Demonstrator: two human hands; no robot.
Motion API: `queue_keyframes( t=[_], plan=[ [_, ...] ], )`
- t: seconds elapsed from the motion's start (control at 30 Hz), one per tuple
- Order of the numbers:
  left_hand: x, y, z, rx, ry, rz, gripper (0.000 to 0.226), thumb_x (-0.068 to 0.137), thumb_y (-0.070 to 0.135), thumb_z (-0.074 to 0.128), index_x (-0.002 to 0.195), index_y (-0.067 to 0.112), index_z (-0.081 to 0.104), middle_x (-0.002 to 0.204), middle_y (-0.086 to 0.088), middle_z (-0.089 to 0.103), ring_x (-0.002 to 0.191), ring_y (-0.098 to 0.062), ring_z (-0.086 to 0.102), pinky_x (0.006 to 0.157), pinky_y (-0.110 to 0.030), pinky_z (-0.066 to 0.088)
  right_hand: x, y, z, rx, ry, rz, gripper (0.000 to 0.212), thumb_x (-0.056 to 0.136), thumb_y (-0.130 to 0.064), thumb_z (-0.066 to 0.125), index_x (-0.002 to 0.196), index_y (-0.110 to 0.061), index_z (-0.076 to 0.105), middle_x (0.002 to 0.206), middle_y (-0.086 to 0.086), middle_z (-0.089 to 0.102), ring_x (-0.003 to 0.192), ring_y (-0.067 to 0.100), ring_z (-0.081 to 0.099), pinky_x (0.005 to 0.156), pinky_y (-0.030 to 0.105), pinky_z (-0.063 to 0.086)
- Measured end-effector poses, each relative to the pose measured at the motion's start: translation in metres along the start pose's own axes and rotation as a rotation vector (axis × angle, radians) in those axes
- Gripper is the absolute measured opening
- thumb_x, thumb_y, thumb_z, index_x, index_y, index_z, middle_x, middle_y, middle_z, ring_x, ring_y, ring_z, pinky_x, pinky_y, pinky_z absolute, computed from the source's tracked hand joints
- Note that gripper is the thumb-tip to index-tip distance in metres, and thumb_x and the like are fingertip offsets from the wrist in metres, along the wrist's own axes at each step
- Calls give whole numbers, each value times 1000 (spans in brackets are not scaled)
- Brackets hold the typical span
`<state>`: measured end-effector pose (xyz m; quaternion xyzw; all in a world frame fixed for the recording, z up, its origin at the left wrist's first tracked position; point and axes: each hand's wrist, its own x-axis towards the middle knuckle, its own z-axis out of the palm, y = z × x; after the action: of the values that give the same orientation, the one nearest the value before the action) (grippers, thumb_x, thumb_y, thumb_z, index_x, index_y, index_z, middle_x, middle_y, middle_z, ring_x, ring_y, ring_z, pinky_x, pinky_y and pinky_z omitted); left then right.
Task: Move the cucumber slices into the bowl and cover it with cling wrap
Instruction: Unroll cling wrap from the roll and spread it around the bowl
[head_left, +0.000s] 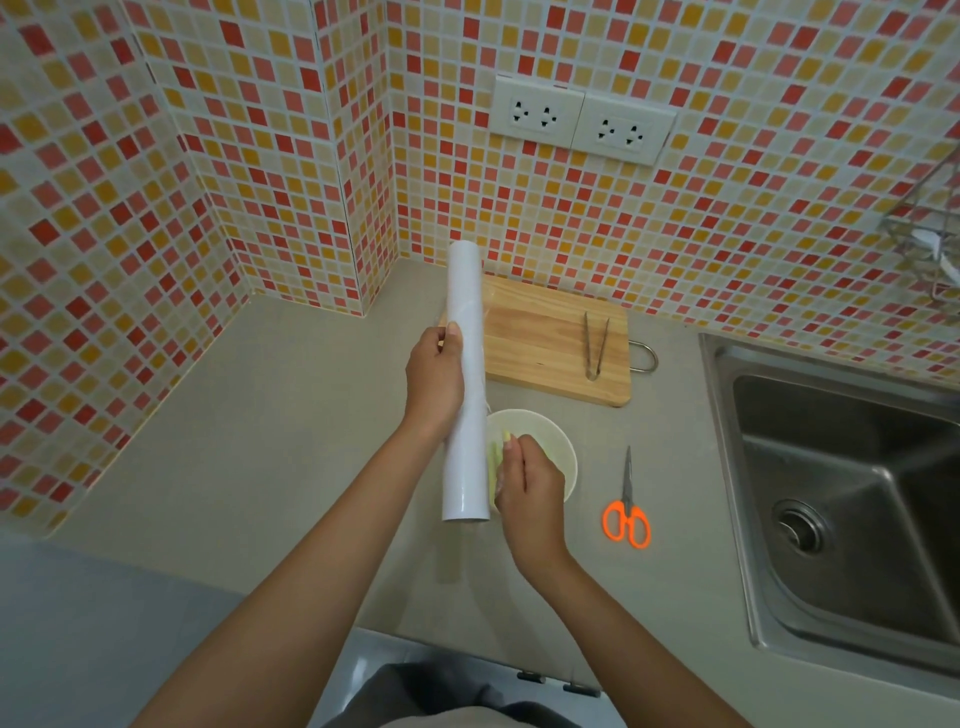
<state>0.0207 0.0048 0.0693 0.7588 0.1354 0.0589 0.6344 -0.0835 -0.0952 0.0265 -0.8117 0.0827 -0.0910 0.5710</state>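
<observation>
My left hand (435, 376) grips a long white roll of cling wrap (466, 384), held above the counter and pointing away from me. Just right of the roll's near end sits a white bowl (558, 441) with pale green cucumber slices (496, 454) inside. My right hand (530, 480) hovers over the bowl, fingers pinched at the edge of the clear film beside the roll. The hand and the roll hide much of the bowl.
A wooden cutting board (540, 338) with metal tongs (595, 345) lies behind the bowl. Orange-handled scissors (627, 506) rest on the grey counter to the right. A steel sink (841, 499) fills the right side. Tiled walls enclose the back and left.
</observation>
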Motion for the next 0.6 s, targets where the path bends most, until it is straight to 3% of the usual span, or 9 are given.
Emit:
queue_keyframes(
  t=[0.13,0.27,0.37,0.43,0.53,0.6],
  plan=[
    [-2,2,2,-11,-6,5,32,101,32,35,89,8,52,74,3,48,66,-11,43,60,-29,34,0,-1,-2,63,9,28,41,101,-23,39,61,-21,32,55,-4,35,55,13,32,56,33,30],
    [-6,3,4,3,-10,36,35,101,32,36,95,4,56,86,-6,55,73,-16,47,65,-30,37,10,-9,-2,5,-109,0,36,98,-32,41,64,-19,35,54,-10,41,53,8,35,55,30,30],
    [-8,3,5,36,-7,64,35,101,32,35,97,4,56,90,-9,57,75,-16,49,65,-29,38,13,-13,-1,-84,-123,-102,33,99,-22,40,67,-13,36,58,-5,41,53,10,33,54,28,28],
    [-7,1,2,51,-5,74,37,101,32,35,99,2,57,89,-9,56,75,-17,48,66,-31,37,16,-11,-4,-128,-28,-89,36,100,-16,38,65,-22,33,56,-8,37,51,6,33,53,27,28],
    [-4,-4,-4,46,12,67,34,101,32,36,95,5,56,84,-3,54,72,-15,47,64,-29,37,25,-7,-16,-13,93,2,36,101,-16,36,65,-20,32,58,2,38,54,16,36,54,44,34],
    [-4,-6,-6,35,18,45,31,101,32,36,92,8,53,79,2,51,70,-12,46,61,-27,36,29,-5,-22,24,-4,40,34,100,-27,37,68,-16,36,61,7,41,56,21,38,56,47,39]
  ],
)
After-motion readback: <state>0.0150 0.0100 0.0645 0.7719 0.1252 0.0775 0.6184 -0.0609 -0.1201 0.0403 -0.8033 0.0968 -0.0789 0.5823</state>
